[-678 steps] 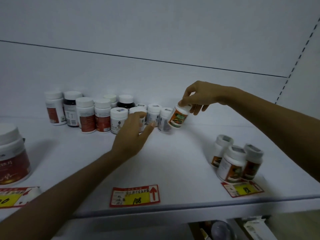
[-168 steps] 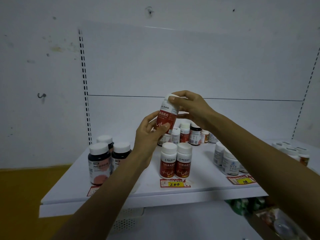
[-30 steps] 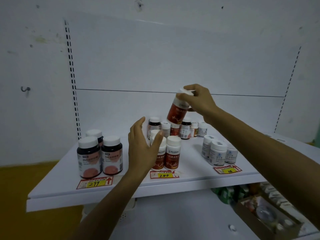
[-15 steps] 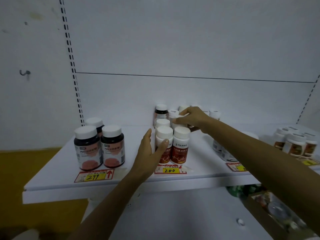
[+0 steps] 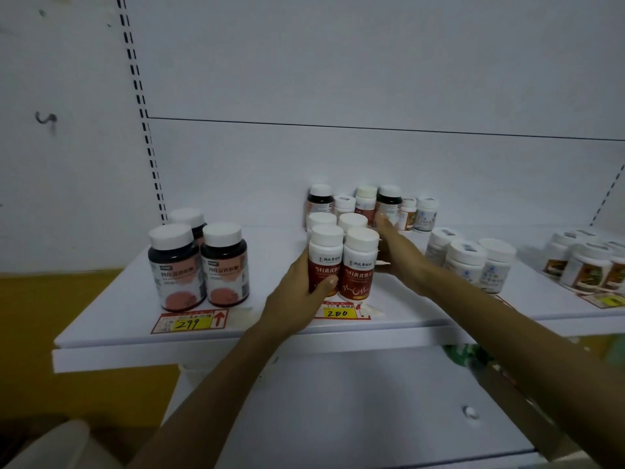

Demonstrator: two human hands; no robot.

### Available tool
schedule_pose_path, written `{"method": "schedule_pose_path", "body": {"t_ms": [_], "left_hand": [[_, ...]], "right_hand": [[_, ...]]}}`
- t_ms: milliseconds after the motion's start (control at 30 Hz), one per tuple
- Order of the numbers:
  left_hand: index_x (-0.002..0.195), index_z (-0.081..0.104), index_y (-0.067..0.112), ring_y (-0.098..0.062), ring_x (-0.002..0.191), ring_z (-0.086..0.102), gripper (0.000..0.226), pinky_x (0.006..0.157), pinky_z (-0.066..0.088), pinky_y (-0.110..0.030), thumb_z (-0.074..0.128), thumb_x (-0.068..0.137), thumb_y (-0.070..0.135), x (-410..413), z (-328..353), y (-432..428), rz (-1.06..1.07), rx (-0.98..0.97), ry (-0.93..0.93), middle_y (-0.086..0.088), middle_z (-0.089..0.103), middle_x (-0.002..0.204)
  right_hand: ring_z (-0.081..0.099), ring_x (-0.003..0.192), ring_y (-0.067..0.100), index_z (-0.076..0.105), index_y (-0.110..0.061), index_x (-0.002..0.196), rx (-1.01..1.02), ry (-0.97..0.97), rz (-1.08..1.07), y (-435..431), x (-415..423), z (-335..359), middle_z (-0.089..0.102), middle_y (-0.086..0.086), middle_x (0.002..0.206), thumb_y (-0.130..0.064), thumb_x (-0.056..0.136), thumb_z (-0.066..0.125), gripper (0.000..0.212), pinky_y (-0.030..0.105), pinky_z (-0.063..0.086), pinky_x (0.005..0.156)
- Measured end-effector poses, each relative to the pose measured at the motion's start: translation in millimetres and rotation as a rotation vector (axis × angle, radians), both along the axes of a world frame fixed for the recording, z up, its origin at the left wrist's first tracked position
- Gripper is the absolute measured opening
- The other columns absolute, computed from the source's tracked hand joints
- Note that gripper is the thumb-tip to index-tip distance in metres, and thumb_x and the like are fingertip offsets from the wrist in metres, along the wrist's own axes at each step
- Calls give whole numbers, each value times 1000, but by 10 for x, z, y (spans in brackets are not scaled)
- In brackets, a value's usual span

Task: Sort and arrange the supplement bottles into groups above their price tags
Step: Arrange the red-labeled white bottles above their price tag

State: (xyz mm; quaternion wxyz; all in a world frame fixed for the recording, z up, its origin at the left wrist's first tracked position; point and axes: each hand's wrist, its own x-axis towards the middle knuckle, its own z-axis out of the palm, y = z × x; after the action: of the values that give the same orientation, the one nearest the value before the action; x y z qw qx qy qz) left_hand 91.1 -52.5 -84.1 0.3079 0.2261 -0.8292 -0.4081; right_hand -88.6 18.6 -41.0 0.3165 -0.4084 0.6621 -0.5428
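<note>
Several white-capped, red-label bottles (image 5: 358, 265) stand in a tight block above the yellow "200" price tag (image 5: 340, 313). My left hand (image 5: 297, 296) grips the front-left red-label bottle (image 5: 325, 257), thumb across its label. My right hand (image 5: 397, 253) lies flat with straight fingers against the block's right side. Three dark bottles (image 5: 199, 262) stand above the "299" price tag (image 5: 187, 322). A mixed row of bottles (image 5: 367, 201) stands at the back wall, partly hidden by the block.
Blue-label white bottles (image 5: 470, 264) are grouped to the right of my right arm, and orange-label bottles (image 5: 585, 267) stand at the far right above another tag (image 5: 608, 301). The white shelf's front edge (image 5: 203, 350) runs below the tags.
The right hand has let go of the red-label bottle set at the block's back and now lies flat on its right side. The left hand has closed round the front-left bottle.
</note>
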Motion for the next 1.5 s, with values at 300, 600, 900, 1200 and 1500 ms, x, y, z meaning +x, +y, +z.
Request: {"method": "schedule_pose_path", "body": {"t_ms": [300,600,900,1200,1500], "left_hand": [[140,31,32,-15,128,47,57,106,40,-40,55,89,40,-13,-27,-10,43,-23,-7,5,46,142],[141,29,31,-20,130,45,60,107,39,-47,54,88,42,-33,-29,-13,79,-24,-49,2,43,145],[139,30,29,-21,128,47,65,104,41,-52,59,84,47,-28,-2,9,112,28,-52,3,44,144],[146,21,22,-20,137,34,73,109,32,-39,54,86,47,21,83,97,237,-14,18,-1,31,152],[143,27,25,-18,136,32,60,106,32,-36,46,91,47,-103,989,-176,283,-449,-112,2,33,150]], "right_hand": [[49,125,12,22,-32,146,-5,321,137,205,-1,-456,48,-7,139,-34,62,87,107,37,46,103],[57,116,9,36,-28,138,14,351,84,166,22,-453,57,-10,130,-44,61,84,91,39,49,99],[54,109,-1,35,-29,134,23,422,89,213,164,-384,53,-17,125,-29,71,81,78,17,48,92],[36,137,22,16,-20,150,-48,470,-83,346,190,136,31,5,154,-51,82,60,87,37,33,106],[43,131,25,35,-9,144,23,578,-45,-511,-254,884,39,9,149,-49,89,55,70,30,35,95]]}}
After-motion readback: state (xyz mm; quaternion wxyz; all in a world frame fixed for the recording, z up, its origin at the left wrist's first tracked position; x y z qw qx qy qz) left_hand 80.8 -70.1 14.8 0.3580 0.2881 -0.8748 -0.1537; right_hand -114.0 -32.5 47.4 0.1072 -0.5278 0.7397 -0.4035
